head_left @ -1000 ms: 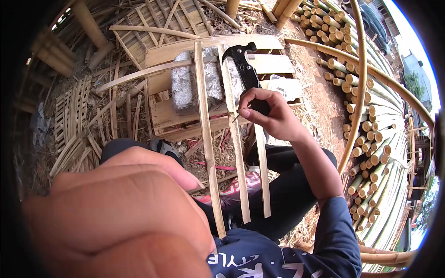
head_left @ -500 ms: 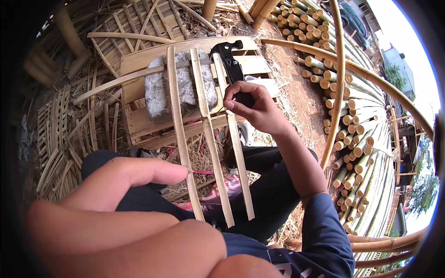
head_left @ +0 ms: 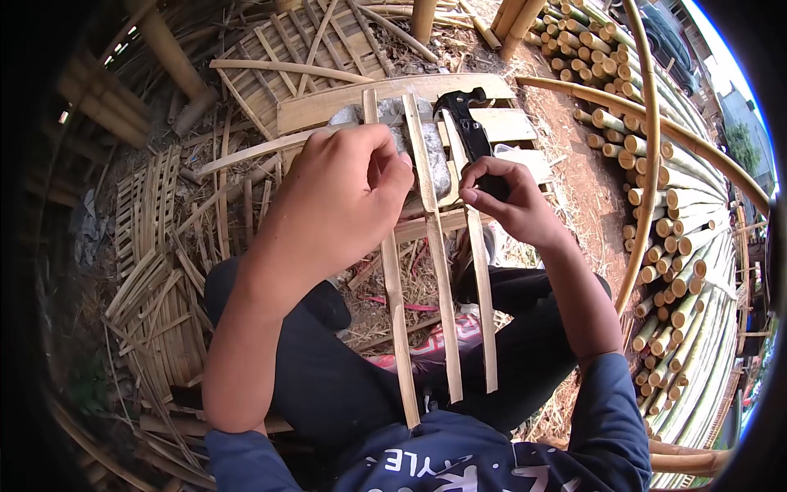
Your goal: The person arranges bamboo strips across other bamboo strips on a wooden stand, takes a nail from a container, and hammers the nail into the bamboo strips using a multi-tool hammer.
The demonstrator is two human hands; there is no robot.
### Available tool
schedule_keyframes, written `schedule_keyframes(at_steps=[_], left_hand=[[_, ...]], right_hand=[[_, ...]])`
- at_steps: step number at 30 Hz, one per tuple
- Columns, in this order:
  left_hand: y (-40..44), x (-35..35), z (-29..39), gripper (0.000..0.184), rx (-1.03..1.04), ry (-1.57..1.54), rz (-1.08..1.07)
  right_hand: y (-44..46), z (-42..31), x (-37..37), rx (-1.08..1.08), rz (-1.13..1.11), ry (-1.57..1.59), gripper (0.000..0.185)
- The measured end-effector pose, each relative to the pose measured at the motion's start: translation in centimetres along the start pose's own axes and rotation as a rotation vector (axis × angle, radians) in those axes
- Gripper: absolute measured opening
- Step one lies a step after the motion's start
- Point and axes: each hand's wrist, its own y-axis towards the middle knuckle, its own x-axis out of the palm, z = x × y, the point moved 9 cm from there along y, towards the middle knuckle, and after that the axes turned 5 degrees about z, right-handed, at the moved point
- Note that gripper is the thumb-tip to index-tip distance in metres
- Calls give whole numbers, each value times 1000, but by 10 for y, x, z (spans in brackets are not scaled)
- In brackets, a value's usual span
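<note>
Strips, three, side by side, run from the work area beyond the hands down over the lap, long edges apart. Left hand [head_left: 340, 193]: fingers curled in, thumb tip near forefinger; whether anything is pinched, cannot tell. It covers part of the left strip [head_left: 394, 295]. Right hand [head_left: 510, 201]: thumb and forefinger closed, beside the upper part of the right strip [head_left: 482, 295]; contents too small to tell. Hammer [head_left: 471, 131] has its head beyond the right hand, black handle running back to the curled fingers; actual grip unclear. Middle strip [head_left: 444, 295] passes between the hands, a gap along either edge. Concrete block [head_left: 440, 170] sits beyond and between the hands, under the upper strips, on pale boards [head_left: 484, 85]. Lower ends uneven: left strip reaches nearest the shirt [head_left: 443, 455], right strip ends farthest from it. Outward of the right hand, bare ground [head_left: 586, 197] leaves open room before the stacked poles [head_left: 689, 246].
</note>
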Motion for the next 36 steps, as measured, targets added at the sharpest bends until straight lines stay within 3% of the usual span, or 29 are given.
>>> schedule_keyframes(at_steps=[3, 7, 11, 14, 22, 26, 29, 36], left_hand=[[8, 17, -18, 22, 132, -31, 81], [5, 56, -52, 14, 163, -218, 55], [-3, 79, -60, 19, 146, -293, -21], [-5, 90, -60, 19, 109, -316, -36], [-4, 87, -58, 16, 85, -303, -36], [-5, 75, -55, 21, 108, -293, 9], [-4, 58, -54, 33, 156, -214, 57], [26, 11, -89, 31, 168, -190, 345]], right_hand=[[1, -5, 3, -2, -24, -4, 10], [3, -5, 5, -76, -42, -91, 9], [1, 6, 9, 35, -14, 64, 8], [2, 2, 11, -50, -28, -64, 8], [2, 2, 18, 36, -29, -125, 9], [4, -6, 9, -89, 53, -77, 35], [9, 4, -12, -106, 121, -144, 88], [7, 12, -48, 62, 298, 357, 95]])
